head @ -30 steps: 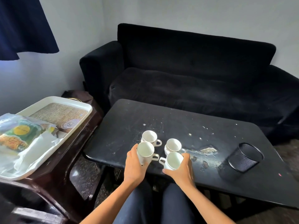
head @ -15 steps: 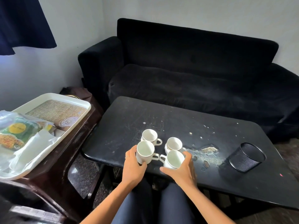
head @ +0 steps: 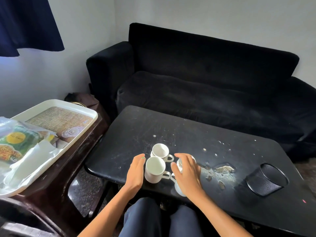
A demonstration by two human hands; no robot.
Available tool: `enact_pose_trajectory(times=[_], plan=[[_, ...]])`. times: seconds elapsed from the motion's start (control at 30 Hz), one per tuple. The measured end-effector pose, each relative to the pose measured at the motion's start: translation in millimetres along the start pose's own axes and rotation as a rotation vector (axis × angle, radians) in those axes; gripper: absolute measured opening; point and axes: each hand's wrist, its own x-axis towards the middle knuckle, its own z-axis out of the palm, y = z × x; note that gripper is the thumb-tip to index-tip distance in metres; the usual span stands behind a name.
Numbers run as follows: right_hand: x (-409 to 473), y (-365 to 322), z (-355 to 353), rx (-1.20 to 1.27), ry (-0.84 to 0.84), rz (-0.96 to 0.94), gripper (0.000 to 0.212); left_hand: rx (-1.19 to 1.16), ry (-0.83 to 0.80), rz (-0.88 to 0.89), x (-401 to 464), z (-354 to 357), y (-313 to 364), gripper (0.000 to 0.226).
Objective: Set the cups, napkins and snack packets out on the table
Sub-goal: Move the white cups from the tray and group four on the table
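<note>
A black sofa (head: pixel 205 86) fills the far side of the room; in front of it stands the black desk (head: pixel 171 130), its top scuffed and chipped near the right; to the left, on a dark side stand (head: pixel 82 151), lies a white tray (head: pixel 85 115) with a woven liner. On the tray rests one snack packet (head: pixel 15 144) in clear wrap, green and yellow; white paper beside it may be the napkins (head: pixel 42 151), though the count cannot be told. One black mesh holder (head: pixel 265 180) stands on the desk, right of the cups and well apart from them.

Four white cups are grouped close together near the front edge of the desk: the far-left cup (head: pixel 160 151); the near-left cup (head: pixel 154 169); the far-right cup (head: pixel 180 164) and the near-right cup (head: pixel 178 187), both largely hidden by the right hand.

The left hand (head: pixel 135 171) lies with straight fingers just beside the near-left cup, holding nothing; the right hand (head: pixel 186 170) hovers with spread, relaxed fingers over the two right cups, gripping neither as far as can be seen.

Step in hand, as judged: cup placement is finishing. To do it well, lift both hands straight up and clear of the handles; avoid brushing the near-right cup, which sits close to the front edge; then reach left to the tray for the packet and paper.
</note>
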Motion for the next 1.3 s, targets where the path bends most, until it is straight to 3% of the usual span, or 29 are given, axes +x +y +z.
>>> enact_pose_trajectory(times=[0.1, 0.2, 0.5, 0.67, 0.9, 1.3], plan=[[16.1, -1.6, 13.8, -0.139, -0.25, 0.014, 0.053, -0.038, -0.091, -0.062, 5.9, -2.4, 3.2, 0.04], [24.6, 0.1, 24.4, -0.197, -0.373, 0.043, 0.063, -0.101, -0.2, -0.118, 9.5, -2.9, 8.5, 0.051], [38.0, 5.2, 28.8, -0.347, -0.425, 0.01, 0.065, -0.035, -0.407, -0.124, 23.8, -5.1, 8.5, 0.072], [57.0, 3.9, 26.1, -0.367, -0.452, 0.022, 0.062, -0.056, -0.459, -0.118, 37.7, -5.3, 15.2, 0.07], [89.6, 13.2, 22.5, -0.37, -0.519, 0.06, 0.053, 0.029, -0.463, -0.166, 64.6, 0.2, 26.8, 0.07], [145.8, 26.9, 32.5, -0.301, -0.563, 0.089, 0.064, 0.126, -0.33, -0.232, 115.3, 36.1, 36.4, 0.07]])
